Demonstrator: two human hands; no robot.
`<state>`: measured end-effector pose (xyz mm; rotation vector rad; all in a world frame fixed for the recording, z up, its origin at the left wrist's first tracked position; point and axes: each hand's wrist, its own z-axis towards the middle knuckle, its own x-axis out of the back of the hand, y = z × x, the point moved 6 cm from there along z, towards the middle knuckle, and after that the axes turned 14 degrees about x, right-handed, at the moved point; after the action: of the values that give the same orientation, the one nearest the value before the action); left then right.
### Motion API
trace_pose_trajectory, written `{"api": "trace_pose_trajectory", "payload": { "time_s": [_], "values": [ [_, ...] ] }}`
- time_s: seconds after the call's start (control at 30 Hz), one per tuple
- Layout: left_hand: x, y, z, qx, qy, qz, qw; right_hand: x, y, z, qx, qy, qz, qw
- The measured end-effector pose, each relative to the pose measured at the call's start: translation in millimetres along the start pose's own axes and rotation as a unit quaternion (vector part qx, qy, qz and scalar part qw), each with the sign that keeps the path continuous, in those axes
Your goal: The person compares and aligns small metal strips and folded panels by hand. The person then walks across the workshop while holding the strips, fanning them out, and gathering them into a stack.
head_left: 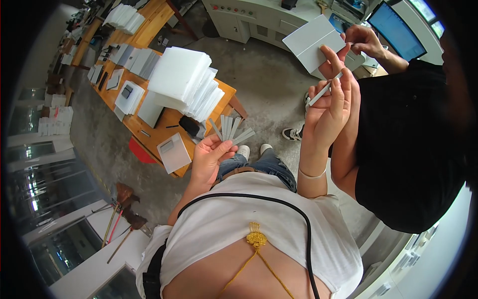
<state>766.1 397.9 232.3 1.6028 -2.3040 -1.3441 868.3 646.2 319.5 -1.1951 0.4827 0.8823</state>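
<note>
Several narrow grey strips [229,127] fan out from my left hand [206,160], pinched between its thumb and fingers. Raised at the right, my right hand [327,105] grips a single grey strip [318,95] between thumb and fingers. Just beyond it, a co-worker in a black shirt [403,144] holds a light grey rectangular panel [312,44] with a line across it. The co-worker's far hand [366,41] is at the panel's right side. My left hand is beside the near end of a wooden table [226,94].
On the table rise tall stacks of white sheets [179,74], with a clear plastic case [174,152] and a black pouch [189,125] nearby. A control cabinet [231,27] and a monitor [397,31] stand at the back. Brooms [119,219] lean at the left.
</note>
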Motion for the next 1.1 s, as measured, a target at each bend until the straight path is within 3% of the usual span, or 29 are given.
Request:
{"api": "trace_pose_trajectory", "payload": {
  "time_s": [0.43,0.53,1.1],
  "values": [
    [2,0,2,0.002,0.005,0.000,1.000,-4,5,-4,-0.014,0.012,0.021,1.000],
    [3,0,2,0.001,0.006,0.001,1.000,-9,4,-6,-0.031,0.015,-0.039,0.999],
    [8,0,-3,0.005,0.009,0.001,1.000,-10,11,-21,-0.070,-0.021,0.066,0.995]
  ]
}}
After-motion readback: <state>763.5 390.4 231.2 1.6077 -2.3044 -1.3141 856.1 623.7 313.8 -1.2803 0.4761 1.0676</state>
